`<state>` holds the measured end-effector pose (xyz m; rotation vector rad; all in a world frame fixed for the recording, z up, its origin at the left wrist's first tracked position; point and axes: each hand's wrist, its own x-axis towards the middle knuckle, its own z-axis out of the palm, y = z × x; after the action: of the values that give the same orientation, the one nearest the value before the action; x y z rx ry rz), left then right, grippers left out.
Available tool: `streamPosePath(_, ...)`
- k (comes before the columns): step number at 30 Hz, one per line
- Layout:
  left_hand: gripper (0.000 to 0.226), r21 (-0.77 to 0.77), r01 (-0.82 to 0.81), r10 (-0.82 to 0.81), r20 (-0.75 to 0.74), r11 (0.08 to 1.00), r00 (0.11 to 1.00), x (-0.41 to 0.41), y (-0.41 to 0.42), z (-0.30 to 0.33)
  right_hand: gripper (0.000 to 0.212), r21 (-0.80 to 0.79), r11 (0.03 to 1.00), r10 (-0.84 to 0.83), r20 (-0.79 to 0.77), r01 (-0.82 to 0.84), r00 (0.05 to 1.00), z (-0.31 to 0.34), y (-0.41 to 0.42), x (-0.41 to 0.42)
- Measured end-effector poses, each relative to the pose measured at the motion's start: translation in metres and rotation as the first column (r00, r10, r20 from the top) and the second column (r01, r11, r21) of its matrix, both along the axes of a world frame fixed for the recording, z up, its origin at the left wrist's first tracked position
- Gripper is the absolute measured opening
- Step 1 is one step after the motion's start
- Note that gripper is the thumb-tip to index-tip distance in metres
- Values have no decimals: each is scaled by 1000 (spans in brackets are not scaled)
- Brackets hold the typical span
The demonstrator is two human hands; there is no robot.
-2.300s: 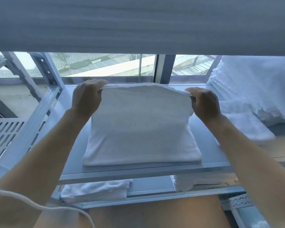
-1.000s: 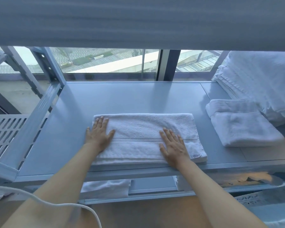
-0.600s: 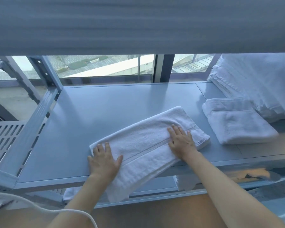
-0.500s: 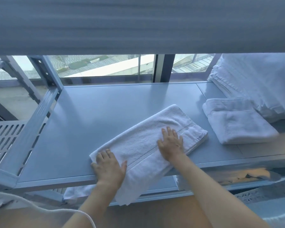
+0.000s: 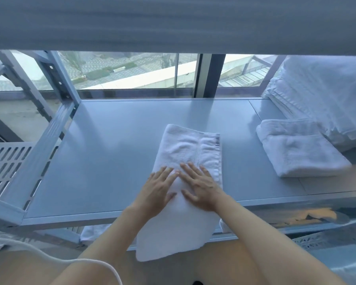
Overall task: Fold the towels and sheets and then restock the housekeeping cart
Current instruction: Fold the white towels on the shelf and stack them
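Observation:
A white towel (image 5: 190,149), folded into a long strip, lies lengthwise away from me on the grey shelf (image 5: 111,153), and its near end hangs over the front edge. My left hand (image 5: 158,189) and my right hand (image 5: 199,186) lie flat side by side on the middle of the strip, fingers straight and spread, pressing it down. A second folded white towel (image 5: 298,149) rests on the shelf to the right.
A tall stack of white linen (image 5: 327,93) fills the shelf's right end. More white towels (image 5: 90,231) lie on a lower shelf. A metal upright and perforated rack (image 5: 6,163) stand at left. A window runs behind; an upper shelf overhangs.
The towel strip has turned from slanting across the shelf to pointing straight away from me. Both hands have come together at its middle.

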<state>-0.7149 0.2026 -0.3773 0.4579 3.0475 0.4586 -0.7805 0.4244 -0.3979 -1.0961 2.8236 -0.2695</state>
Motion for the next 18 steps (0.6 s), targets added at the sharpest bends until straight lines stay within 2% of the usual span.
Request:
streamPosePath(2, 69, -3, 15, -15, 15, 1000, 1000, -7, 0, -10, 73, -13, 996, 84, -28, -84, 996, 2, 4, -3)
streamPosePath(4, 70, 23, -16, 16, 0, 1000, 1000, -7, -1, -20, 75, -39, 996, 83, -40, -85, 996, 1, 5, -2)
streamPosePath(8, 71, 10, -73, 73, -13, 997, 997, -2, 1, -28, 72, -88, 990, -114, -9, 113, 993, 2, 10, -4)
streamPosePath(10, 71, -7, -93, 93, -8, 996, 996, 3, 7, -26, 69, -96, 985, -140, 13, 140, 990, 2, 15, -5)
streamPosePath(14, 72, -51, -114, 113, -23, 992, 993, 32, 18, -22, 67, -99, 995, -28, 23, 30, 999, -1, 30, 8)
streamPosePath(18, 68, -111, -82, 67, -138, 990, 988, 66, 29, -30, 66, -64, 997, 44, -18, -45, 999, -8, 50, 43)
